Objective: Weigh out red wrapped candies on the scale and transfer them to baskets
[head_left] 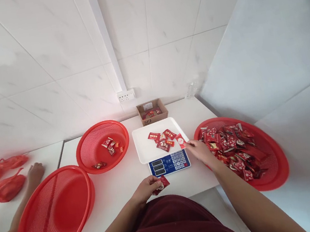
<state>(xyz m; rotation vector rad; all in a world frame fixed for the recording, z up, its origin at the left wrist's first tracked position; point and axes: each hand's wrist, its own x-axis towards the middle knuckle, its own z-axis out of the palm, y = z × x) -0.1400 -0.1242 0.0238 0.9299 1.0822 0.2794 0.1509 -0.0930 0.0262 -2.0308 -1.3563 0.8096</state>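
Dark red packet (164, 184) is gripped in the fingers of the person's left hand (147, 189), just nearer than the scale (169, 163). Whether more packets lie behind it cannot be told. The right hand (198, 150) pinches a lighter red packet (180, 141) between thumb and fingers at the right side of the white tray (141, 143); whether that packet touches the tray is unclear. Left of it, a loose cluster of packets (163, 146) lies on the tray, above the blue keypad and display.

Farther out, a cardboard box (155, 120) with red packets inside stands behind the tray, near the wall. To the right is a red basket (280, 163) heaped with packets. To the left, a far basket (88, 148) holds a few packets, and a near basket (72, 195) stands just beside it. At far left on the white bench (113, 189), a co-worker's hand (35, 172) rests near red bags (6, 189).
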